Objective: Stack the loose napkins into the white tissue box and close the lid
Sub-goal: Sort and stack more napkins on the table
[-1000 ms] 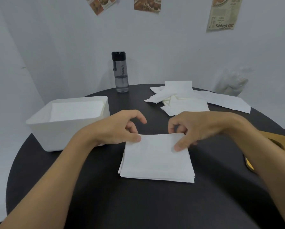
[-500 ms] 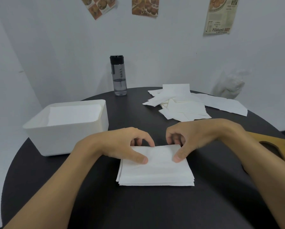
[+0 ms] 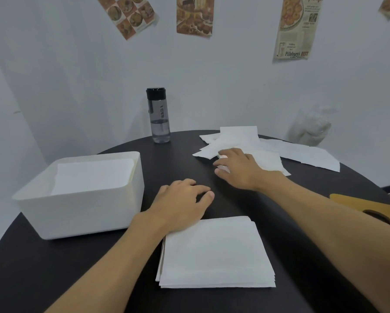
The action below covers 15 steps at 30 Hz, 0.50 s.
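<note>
Where both hands pinched the stack point(image 3: 214, 251) before, the right hand point(image 3: 239, 170) now rests slack-fingered on the napkins point(image 3: 239, 136); the left hand point(image 3: 182, 204) lies loosely curled, empty.

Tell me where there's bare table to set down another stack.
Bare tabletop lies between the white tissue box and the loose napkins, from the water bottle down to the left hand. Crowded: the right side, with napkins, right hand, wooden board.

— Entry one, what do I log?
— left hand point(image 3: 180, 204): bare, thumbnail point(image 3: 211, 194) trimmed short. left forearm point(image 3: 112, 263): bare to the frame edge.
— Entry two?
— I enter the same: right hand point(image 3: 237, 168), bare; right forearm point(image 3: 325, 218), bare as far as my view runs.
</note>
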Motion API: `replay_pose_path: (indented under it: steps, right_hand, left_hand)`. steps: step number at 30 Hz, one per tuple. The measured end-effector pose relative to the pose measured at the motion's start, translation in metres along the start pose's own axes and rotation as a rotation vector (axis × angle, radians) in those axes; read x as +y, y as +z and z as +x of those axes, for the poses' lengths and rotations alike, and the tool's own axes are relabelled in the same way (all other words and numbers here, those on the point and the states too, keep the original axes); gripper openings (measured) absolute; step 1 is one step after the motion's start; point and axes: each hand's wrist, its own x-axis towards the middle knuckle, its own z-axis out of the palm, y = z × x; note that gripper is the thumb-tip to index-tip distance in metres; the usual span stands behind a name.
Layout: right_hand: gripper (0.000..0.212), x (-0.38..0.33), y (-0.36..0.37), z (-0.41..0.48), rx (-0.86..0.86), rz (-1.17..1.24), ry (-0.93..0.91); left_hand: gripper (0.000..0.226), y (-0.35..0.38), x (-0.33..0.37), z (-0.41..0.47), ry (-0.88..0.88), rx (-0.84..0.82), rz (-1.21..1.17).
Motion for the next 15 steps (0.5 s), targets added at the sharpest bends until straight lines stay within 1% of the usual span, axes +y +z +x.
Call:
replay_pose_path:
  steps: [6,9,12,15]
  right_hand:
    - [0.042,-0.002,0.01,0.035,-0.06,-0.108,0.019]
    - [0.039,-0.002,0.007,0.04,-0.015,-0.09,-0.013]
    - [0.038,-0.004,0.001,0.035,0.092,0.076,-0.093]
    - [0.035,-0.014,-0.01,0.022,0.185,0.382,-0.059]
  left_hand:
    - [0.051,0.003,-0.005,0.002,0.003,-0.006,0.054]
    - [0.052,0.003,-0.006,0.003,0.003,-0.013,0.041]
    - [0.053,0.002,-0.006,0.003,0.014,-0.023,0.042]
    - [0.054,0.002,-0.006,0.002,0.012,-0.029,0.047]
